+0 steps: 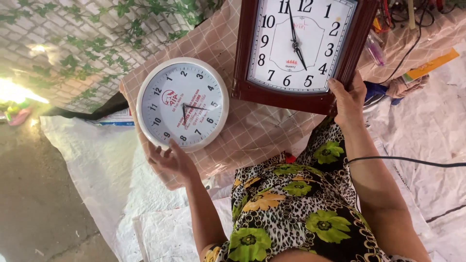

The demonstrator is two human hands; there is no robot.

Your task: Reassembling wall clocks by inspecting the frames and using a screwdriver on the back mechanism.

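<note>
On the checked cloth, hands hold two clocks (round white, rectangular brown).

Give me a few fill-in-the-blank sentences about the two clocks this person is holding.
1. The left hand holds a clock whose shape is ____.
2. The right hand holds the rectangular clock, whose frame is dark ____.
3. Both clocks rest over a ____-patterned pink cloth.
4. The person's garment bears green and yellow ____.

Missing words: round; brown; checked; flowers

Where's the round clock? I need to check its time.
Head view, left of centre: the round clock sits on the checked cloth, held by the left hand, beside the square clock.
</note>
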